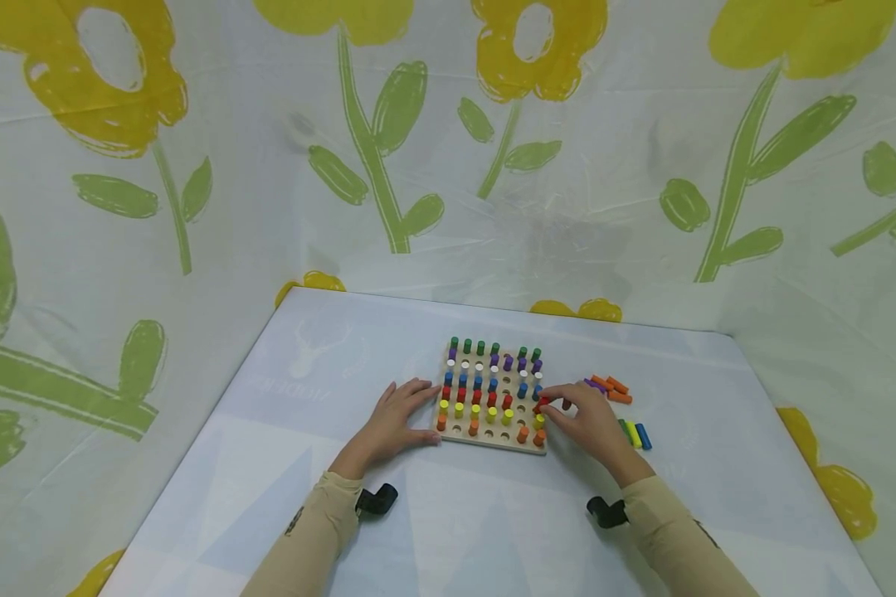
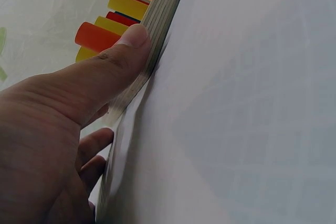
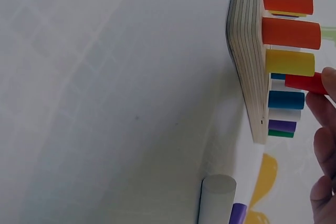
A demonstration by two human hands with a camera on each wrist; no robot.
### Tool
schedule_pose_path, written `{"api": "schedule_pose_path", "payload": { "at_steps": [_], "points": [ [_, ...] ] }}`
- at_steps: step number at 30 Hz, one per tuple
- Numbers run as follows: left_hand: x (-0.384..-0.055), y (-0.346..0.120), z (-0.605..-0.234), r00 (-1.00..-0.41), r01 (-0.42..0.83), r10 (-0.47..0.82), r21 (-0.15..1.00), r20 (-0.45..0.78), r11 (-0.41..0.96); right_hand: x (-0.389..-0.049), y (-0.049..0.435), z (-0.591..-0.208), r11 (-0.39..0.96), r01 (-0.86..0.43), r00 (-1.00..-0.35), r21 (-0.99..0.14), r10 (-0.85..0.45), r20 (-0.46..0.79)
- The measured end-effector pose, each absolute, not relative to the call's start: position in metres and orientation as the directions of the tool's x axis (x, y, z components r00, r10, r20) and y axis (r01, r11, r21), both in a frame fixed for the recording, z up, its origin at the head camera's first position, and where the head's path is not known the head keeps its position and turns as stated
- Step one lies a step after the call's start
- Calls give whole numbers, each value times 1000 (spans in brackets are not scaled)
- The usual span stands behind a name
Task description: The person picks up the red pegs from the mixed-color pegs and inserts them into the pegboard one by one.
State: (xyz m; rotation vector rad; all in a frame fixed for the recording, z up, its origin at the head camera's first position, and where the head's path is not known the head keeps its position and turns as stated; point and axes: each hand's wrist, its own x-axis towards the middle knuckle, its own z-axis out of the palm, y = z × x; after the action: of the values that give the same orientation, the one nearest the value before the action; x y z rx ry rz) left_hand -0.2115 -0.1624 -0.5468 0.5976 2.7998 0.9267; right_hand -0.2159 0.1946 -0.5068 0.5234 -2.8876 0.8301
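Observation:
A wooden pegboard (image 1: 493,443) holds rows of coloured pegs: green, purple, white, blue, red, yellow and orange. Some holes have no peg. My right hand (image 1: 593,424) pinches a red peg (image 3: 304,82) between thumb and fingertip over the board's right side, near the end of the red row. In the right wrist view its inner end is tilted and partly behind a yellow peg (image 3: 290,62). Another dark red peg (image 1: 566,405) shows beneath this hand. My left hand (image 1: 390,427) rests at the board's left side, thumb (image 2: 118,59) against its edge and fingers mostly straight.
Right of the board lie loose orange pegs (image 1: 618,397) with purple ones. Nearer me, green, yellow and blue pegs (image 1: 644,436) lie partly behind my right wrist. A white peg (image 3: 217,200) lies on the table. Flowered cloth walls (image 1: 448,282) border the table.

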Motion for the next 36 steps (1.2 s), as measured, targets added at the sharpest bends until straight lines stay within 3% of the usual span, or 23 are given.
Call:
{"api": "schedule_pose_path", "payload": {
  "at_steps": [36],
  "points": [
    [-214,-163,-549,-910,336,414,588,3,736,-223,168,-509,812,-308,-951,-496,-284,126]
  ]
}}
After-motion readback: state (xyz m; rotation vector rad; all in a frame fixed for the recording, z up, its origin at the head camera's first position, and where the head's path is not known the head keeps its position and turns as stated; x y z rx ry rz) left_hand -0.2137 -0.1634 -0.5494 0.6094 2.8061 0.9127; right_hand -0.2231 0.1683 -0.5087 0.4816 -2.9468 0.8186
